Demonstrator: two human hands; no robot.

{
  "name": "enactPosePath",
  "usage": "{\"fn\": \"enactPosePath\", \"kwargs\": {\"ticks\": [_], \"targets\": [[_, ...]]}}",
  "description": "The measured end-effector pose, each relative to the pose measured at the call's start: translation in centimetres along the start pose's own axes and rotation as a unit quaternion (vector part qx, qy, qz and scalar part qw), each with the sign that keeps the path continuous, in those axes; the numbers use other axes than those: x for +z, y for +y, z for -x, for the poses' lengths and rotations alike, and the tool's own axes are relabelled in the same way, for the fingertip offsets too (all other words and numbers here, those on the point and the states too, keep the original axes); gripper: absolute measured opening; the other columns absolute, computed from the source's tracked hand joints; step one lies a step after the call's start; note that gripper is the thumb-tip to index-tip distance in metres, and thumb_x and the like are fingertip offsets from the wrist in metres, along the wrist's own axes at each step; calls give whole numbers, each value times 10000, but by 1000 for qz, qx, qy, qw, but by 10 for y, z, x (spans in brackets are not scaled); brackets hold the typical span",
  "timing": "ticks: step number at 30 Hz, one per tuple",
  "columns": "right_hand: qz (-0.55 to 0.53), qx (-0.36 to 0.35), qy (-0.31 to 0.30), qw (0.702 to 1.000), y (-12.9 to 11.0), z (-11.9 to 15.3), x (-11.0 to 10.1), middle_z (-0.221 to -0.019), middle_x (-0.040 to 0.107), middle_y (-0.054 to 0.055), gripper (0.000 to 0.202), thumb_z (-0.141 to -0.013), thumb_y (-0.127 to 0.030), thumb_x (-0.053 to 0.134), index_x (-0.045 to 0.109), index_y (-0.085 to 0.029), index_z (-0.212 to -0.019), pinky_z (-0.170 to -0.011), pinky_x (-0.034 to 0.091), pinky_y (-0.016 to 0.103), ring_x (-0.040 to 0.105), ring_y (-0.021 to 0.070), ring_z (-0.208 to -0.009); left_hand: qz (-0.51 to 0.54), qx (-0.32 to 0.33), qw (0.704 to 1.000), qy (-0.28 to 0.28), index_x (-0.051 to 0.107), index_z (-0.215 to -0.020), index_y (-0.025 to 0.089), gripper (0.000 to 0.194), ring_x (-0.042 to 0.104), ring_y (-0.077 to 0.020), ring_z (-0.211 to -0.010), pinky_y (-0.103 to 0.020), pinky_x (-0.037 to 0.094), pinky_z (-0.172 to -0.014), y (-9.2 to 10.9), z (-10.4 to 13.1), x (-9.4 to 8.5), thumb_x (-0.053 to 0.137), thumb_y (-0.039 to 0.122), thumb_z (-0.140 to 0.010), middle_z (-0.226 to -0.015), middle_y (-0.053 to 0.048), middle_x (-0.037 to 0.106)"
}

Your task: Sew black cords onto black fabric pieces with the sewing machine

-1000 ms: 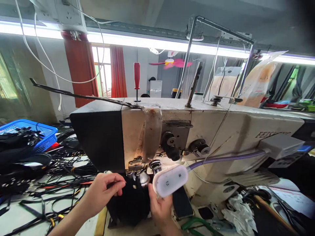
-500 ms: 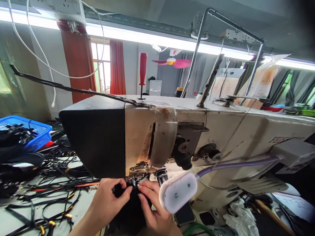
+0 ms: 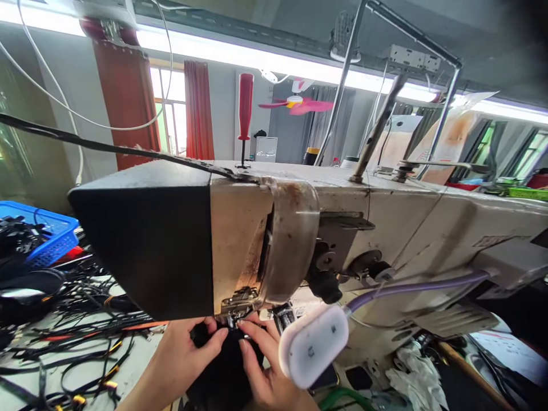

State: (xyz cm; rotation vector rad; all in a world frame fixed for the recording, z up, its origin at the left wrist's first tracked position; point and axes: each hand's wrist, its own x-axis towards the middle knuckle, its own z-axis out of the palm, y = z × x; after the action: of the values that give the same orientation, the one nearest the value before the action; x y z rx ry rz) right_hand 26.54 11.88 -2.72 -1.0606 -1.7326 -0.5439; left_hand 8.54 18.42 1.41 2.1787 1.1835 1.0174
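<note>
A cream sewing machine (image 3: 240, 228) with a black end cover (image 3: 145, 245) fills the middle of the view. Under its needle area, the presser foot (image 3: 231, 321) is partly hidden by fingertips. My left hand (image 3: 186, 357) is closed on a piece of black fabric (image 3: 225, 365), thumb and fingers pinching it just left of the foot. On the other side my right hand (image 3: 265, 359) pinches the same fabric, its fingertips close to the foot. Most of the fabric is dark, and its shape is hard to make out. A white lamp head (image 3: 314, 345) hangs beside my right hand.
Black straps (image 3: 85, 365) with yellow ends lie on the table at left, near a blue basket (image 3: 51, 234). A red screwdriver (image 3: 245, 108) stands upright on the machine. A purple flexible lamp neck (image 3: 415, 288) crosses its front. A green hose (image 3: 345, 397) curves low at right.
My view has come slightly nearer the machine, which looks larger and reaches further left. Both hands keep their pinch on the fabric at the foot, with little visible movement.
</note>
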Motion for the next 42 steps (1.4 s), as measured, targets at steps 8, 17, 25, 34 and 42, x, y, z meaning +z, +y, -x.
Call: {"fn": "enactPosePath", "kwargs": {"ticks": [8, 17, 25, 34, 42], "targets": [[-11, -22, 3, 1000, 6, 4, 4, -998, 749, 119, 318, -856, -121, 505, 615, -129, -1154, -825, 607, 354, 736, 234, -912, 0, -19, 1000, -16, 565, -588, 208, 316, 570, -140, -566, -196, 348, -443, 1, 1, 0, 554, 453, -786, -586, 4, 659], [-68, 33, 20, 997, 12, 30, 28, -1063, 740, 112, 394, -837, -192, 544, 629, -183, -1222, -867, 588, 407, 716, 270, -980, -1, -16, 1000, -11, 557, -600, 217, 306, 605, -155, -554, -215, 403, -475, -5, 2, 3, 567, 459, -788, -605, 3, 680], [12, -31, 8, 999, 4, -1, 1, -971, 766, 77, 320, -852, -141, 559, 661, -168, -1154, -751, 625, 323, 745, 223, -831, -5, -42, 999, -30, 537, -607, 219, 336, 642, -190, -637, -239, 445, -527, 1, 0, 2, 524, 502, -788, -637, -17, 698], [-23, 31, 8, 999, 11, 18, 16, -1037, 756, 56, 367, -896, -199, 583, 640, -239, -1256, -865, 594, 337, 737, 227, -890, 39, -59, 995, -66, 612, -688, 207, 297, 673, -211, -751, -301, 520, -739, -4, -2, -2, 536, 462, -821, -757, -27, 731], [16, 57, -4, 998, 8, 27, 6, -1056, 740, 89, 404, -891, -254, 583, 614, -225, -1293, -860, 605, 354, 718, 263, -944, 147, -107, 980, 78, 659, -924, 205, 357, 682, -295, -939, -433, 510, -938, -5, 10, 13, 642, 522, -762, -867, -67, 738]]}}
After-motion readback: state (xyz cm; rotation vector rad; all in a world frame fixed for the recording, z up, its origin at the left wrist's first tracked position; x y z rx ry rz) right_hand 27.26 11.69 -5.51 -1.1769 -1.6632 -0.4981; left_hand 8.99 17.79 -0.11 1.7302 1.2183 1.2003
